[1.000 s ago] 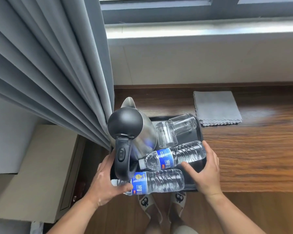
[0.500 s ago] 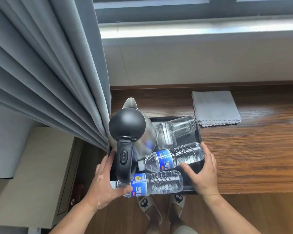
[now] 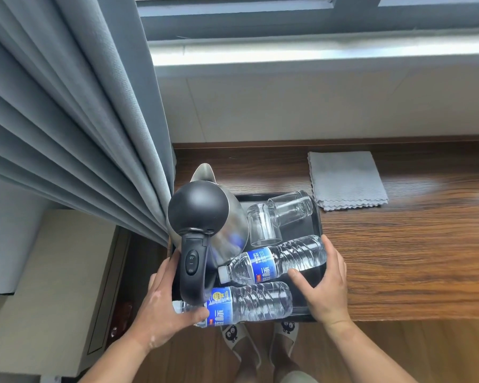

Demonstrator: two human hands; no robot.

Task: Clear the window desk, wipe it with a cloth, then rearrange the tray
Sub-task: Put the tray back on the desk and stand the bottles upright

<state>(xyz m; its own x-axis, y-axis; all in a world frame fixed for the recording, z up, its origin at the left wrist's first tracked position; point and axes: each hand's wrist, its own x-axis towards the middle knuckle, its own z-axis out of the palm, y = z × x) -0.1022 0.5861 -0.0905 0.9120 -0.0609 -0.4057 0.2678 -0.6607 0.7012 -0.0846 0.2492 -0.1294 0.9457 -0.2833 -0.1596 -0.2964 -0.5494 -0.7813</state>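
A black tray (image 3: 317, 217) sits at the left end of the wooden desk (image 3: 398, 258). It carries a steel kettle (image 3: 202, 214) with a black lid, two glasses (image 3: 263, 228) lying on their sides, and two water bottles (image 3: 277, 262) lying flat. My left hand (image 3: 161, 308) grips the tray's left edge, thumb over the near bottle (image 3: 249, 302). My right hand (image 3: 325, 283) grips the tray's right edge, thumb inside the rim. A folded grey cloth (image 3: 346, 179) lies on the desk behind and to the right of the tray.
A grey curtain (image 3: 72, 120) hangs at the left and touches the kettle's side. The window sill (image 3: 315, 53) and wall rise behind the desk. A beige cabinet (image 3: 53, 286) stands lower left. My slippered feet (image 3: 260, 338) show under the desk's front edge.
Both hands keep their hold on the tray's edges. The tray with its load has barely shifted against the desk and the cloth.
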